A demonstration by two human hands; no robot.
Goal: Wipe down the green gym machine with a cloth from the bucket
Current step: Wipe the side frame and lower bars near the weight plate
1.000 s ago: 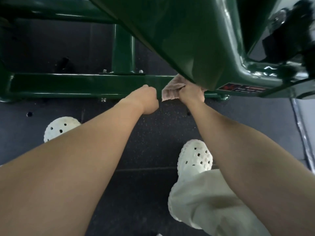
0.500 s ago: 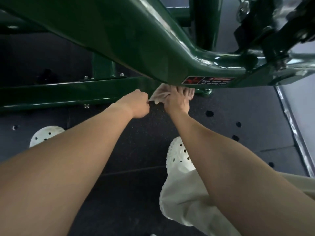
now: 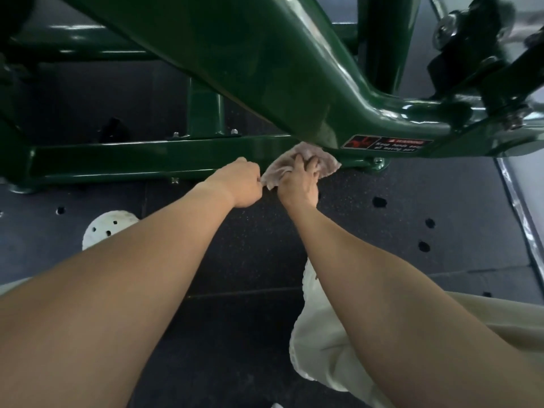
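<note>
The green gym machine (image 3: 265,69) fills the top of the view, with a thick slanted bar overhead and a low horizontal floor beam (image 3: 147,160) behind my hands. My right hand (image 3: 298,184) grips a crumpled pale pink cloth (image 3: 326,163) and holds it against the underside of the slanted bar where it meets the floor beam. My left hand (image 3: 240,184) is curled into a fist just left of the cloth's lower corner; whether it pinches the cloth is hidden. No bucket is in view.
A red and black warning sticker (image 3: 385,142) sits on the bar right of the cloth. Black pivot hardware (image 3: 471,39) hangs at the top right. Dark rubber floor (image 3: 382,231) with small holes lies below. My white perforated shoe (image 3: 106,228) stands at the left, pale trousers (image 3: 323,348) lower right.
The view has shifted, so the slanted bar now sits higher. My right hand with the cloth has slid along the bar's underside, and more of the cloth shows. My left fist stays beside it.
</note>
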